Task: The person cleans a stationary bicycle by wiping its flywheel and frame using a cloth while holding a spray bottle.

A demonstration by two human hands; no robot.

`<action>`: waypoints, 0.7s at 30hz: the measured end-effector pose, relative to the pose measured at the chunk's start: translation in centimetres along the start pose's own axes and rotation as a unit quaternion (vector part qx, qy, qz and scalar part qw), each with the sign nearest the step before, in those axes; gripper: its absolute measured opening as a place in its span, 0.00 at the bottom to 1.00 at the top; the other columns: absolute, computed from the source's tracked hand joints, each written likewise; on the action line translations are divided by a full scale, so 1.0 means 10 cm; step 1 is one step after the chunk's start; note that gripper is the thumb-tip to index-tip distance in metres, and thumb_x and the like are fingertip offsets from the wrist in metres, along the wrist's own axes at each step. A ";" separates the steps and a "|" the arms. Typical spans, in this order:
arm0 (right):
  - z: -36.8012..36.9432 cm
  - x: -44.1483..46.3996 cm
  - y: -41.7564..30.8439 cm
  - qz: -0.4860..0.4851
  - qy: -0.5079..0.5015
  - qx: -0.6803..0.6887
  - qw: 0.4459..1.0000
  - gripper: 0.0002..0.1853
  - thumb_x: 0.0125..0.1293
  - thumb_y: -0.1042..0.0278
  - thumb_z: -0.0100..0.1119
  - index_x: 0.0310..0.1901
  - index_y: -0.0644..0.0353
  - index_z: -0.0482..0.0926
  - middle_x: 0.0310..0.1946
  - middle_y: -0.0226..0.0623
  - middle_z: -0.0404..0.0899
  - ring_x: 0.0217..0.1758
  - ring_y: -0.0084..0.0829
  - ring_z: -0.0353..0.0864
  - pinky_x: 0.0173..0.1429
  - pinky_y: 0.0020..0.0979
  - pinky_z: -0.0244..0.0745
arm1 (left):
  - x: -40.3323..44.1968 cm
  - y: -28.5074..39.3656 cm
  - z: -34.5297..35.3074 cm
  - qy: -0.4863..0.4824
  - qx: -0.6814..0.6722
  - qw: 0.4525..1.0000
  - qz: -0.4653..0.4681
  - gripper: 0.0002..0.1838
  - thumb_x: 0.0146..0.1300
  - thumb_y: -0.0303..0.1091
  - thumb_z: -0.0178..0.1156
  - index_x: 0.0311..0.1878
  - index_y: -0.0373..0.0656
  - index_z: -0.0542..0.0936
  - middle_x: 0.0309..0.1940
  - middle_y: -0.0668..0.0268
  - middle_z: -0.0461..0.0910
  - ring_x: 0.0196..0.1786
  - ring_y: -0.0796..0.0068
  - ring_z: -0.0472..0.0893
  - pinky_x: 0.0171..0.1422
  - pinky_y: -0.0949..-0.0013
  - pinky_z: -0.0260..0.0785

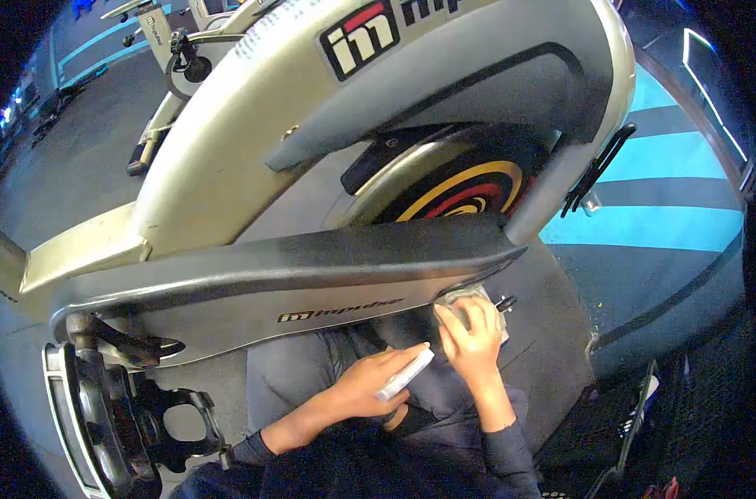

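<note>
My left hand (370,384) is closed around a flat white rectangular piece (405,374), perhaps a folded wipe; its exact kind is unclear. My right hand (471,337) has its fingers bent and pressed on a pale, crumpled cloth-like wad (465,293). That wad lies against the rear lower end of the grey side cover (345,312) of an exercise bike, marked "impulse". Beside the right fingers, a small black lever or knob (505,304) sticks out. Both hands are above my lap, below the cover.
The bike's pale frame (220,125) rises over the cover, with a flywheel (465,187) behind it. A black pedal (178,424) hangs at lower left. Another exercise machine (158,37) stands at the back left. Blue stripes (677,224) mark the floor at right.
</note>
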State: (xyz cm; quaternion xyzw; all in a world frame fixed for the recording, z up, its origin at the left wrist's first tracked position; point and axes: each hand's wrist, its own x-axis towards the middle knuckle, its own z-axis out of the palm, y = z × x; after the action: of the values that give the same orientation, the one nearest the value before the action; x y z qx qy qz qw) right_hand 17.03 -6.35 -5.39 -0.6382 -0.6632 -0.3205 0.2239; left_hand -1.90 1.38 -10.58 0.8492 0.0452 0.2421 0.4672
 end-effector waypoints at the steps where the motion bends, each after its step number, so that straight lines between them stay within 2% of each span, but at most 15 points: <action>1: -0.06 0.02 -0.02 0.017 0.007 0.038 0.999 0.18 0.46 0.68 0.67 0.43 0.49 0.85 0.42 0.34 0.76 0.49 0.40 0.74 0.53 0.41 0.72 | 0.01 0.07 -0.04 0.006 0.004 1.000 0.002 0.44 0.47 0.28 0.63 0.71 0.44 0.60 0.54 0.51 0.76 0.56 0.50 0.78 0.61 0.57 0.72; 2: -0.11 0.02 -0.03 0.033 0.021 0.041 0.998 0.20 0.43 0.69 0.69 0.43 0.50 0.86 0.42 0.36 0.75 0.49 0.42 0.74 0.56 0.41 0.72 | 0.03 0.10 -0.07 0.012 0.007 1.000 0.003 0.43 0.47 0.28 0.63 0.71 0.43 0.60 0.52 0.50 0.77 0.54 0.50 0.78 0.60 0.57 0.73; 5: -0.17 0.10 -0.03 0.035 0.061 0.002 0.998 0.25 0.41 0.70 0.70 0.47 0.51 0.84 0.45 0.36 0.75 0.50 0.42 0.75 0.55 0.42 0.73 | 0.08 0.02 -0.03 0.048 0.038 0.998 0.035 0.44 0.48 0.29 0.66 0.71 0.44 0.60 0.53 0.51 0.77 0.53 0.49 0.78 0.57 0.57 0.73; 7: -0.12 0.20 -0.01 0.021 0.051 -0.012 0.998 0.24 0.43 0.70 0.69 0.48 0.52 0.83 0.44 0.36 0.76 0.49 0.42 0.75 0.52 0.41 0.74 | 0.09 -0.02 0.06 0.028 0.047 0.998 0.024 0.44 0.48 0.29 0.66 0.71 0.44 0.60 0.52 0.51 0.77 0.53 0.50 0.78 0.57 0.57 0.73; 9: -0.02 0.21 0.00 -0.008 0.038 -0.008 0.999 0.20 0.43 0.74 0.67 0.43 0.55 0.84 0.42 0.38 0.75 0.48 0.43 0.75 0.52 0.43 0.73 | 0.10 -0.03 0.09 0.010 0.058 0.998 0.015 0.44 0.48 0.29 0.66 0.71 0.44 0.60 0.51 0.52 0.77 0.53 0.50 0.78 0.56 0.57 0.73; 11: -0.02 0.21 -0.02 -0.018 0.029 -0.023 0.999 0.18 0.45 0.73 0.67 0.42 0.55 0.84 0.41 0.37 0.75 0.47 0.42 0.75 0.51 0.42 0.73 | 0.08 -0.02 0.12 -0.028 0.075 0.997 0.000 0.45 0.47 0.29 0.66 0.71 0.43 0.60 0.48 0.52 0.77 0.51 0.51 0.79 0.55 0.56 0.74; 15: -0.03 0.21 -0.07 -0.037 0.015 -0.068 0.997 0.15 0.47 0.71 0.66 0.41 0.54 0.83 0.41 0.35 0.76 0.47 0.40 0.76 0.48 0.39 0.73 | 0.07 -0.13 0.22 -0.027 0.065 0.997 0.022 0.42 0.49 0.33 0.66 0.70 0.43 0.62 0.48 0.52 0.77 0.52 0.50 0.79 0.54 0.57 0.75; 17: 0.00 0.17 -0.08 -0.069 -0.049 -0.085 0.993 0.14 0.50 0.68 0.64 0.41 0.55 0.82 0.40 0.33 0.78 0.47 0.35 0.77 0.42 0.35 0.71 | 0.08 -0.10 0.20 -0.024 0.064 0.998 0.013 0.42 0.50 0.34 0.65 0.70 0.43 0.63 0.49 0.52 0.77 0.52 0.50 0.78 0.55 0.57 0.75; 19: 0.05 0.06 -0.06 -0.065 -0.066 -0.097 0.991 0.14 0.49 0.67 0.63 0.40 0.55 0.82 0.40 0.31 0.77 0.48 0.34 0.76 0.43 0.36 0.71 | 0.06 -0.08 0.18 -0.024 0.069 0.997 0.012 0.42 0.50 0.34 0.65 0.70 0.43 0.63 0.49 0.51 0.77 0.52 0.50 0.78 0.55 0.57 0.75; 21: 0.02 0.04 -0.05 -0.018 -0.087 -0.038 0.995 0.15 0.48 0.67 0.64 0.41 0.54 0.82 0.41 0.30 0.77 0.49 0.33 0.76 0.43 0.37 0.71 | 0.05 -0.06 0.16 -0.022 0.073 0.997 0.009 0.42 0.50 0.34 0.65 0.70 0.43 0.62 0.49 0.51 0.77 0.52 0.50 0.78 0.55 0.57 0.75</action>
State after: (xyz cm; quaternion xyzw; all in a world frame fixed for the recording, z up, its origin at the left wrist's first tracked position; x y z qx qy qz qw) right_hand 16.50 -5.86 -5.31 -0.6600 -0.6786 -0.2926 0.1353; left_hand -0.64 0.62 -11.67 0.8864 0.0446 0.2241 0.4026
